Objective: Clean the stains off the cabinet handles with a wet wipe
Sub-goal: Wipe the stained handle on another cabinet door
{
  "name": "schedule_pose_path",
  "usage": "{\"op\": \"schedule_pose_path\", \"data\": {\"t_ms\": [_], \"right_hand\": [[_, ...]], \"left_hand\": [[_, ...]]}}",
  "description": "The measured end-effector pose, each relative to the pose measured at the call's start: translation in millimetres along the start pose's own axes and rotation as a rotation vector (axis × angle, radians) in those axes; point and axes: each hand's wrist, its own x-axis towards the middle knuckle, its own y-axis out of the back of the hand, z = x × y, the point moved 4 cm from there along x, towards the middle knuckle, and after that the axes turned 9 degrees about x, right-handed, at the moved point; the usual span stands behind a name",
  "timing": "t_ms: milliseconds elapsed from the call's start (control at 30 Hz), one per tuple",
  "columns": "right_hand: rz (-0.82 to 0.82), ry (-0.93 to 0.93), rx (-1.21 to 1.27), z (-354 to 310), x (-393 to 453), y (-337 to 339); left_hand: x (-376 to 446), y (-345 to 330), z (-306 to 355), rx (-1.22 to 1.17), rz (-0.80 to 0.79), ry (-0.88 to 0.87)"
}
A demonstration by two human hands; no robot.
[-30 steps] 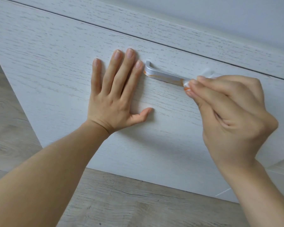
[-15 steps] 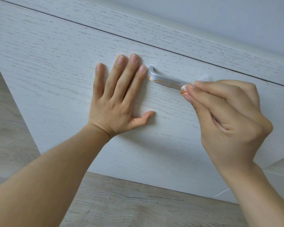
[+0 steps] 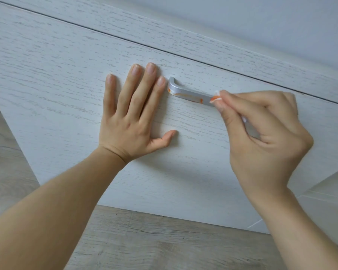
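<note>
- Mid-wipe on the stained handle, job judged partly done
- Right hand (image 3: 261,133) pinching a small white wet wipe (image 3: 216,98), already smeared orange, against the handle's right part
- Left hand (image 3: 133,115) spread flat on the pale wood-grain cabinet front (image 3: 66,75), fingertips just beside the handle's left end
- Brushed silver metal bar handle (image 3: 187,93) carrying orange streaks along its lower edge
- Next: probably a firm stroke leftward over those streaks
- No containers in view
</note>
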Motion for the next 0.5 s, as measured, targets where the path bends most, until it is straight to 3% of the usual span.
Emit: {"op": "schedule_pose_path", "data": {"t_ms": [267,500], "right_hand": [[-0.045,0.097,-0.032,-6,4,-17],[-0.006,0.077,-0.021,-10,1,-24]], "left_hand": [[0,-1,-1,0.016,0.022,0.003],[0,-2,0,0.018,0.026,0.008]]}}
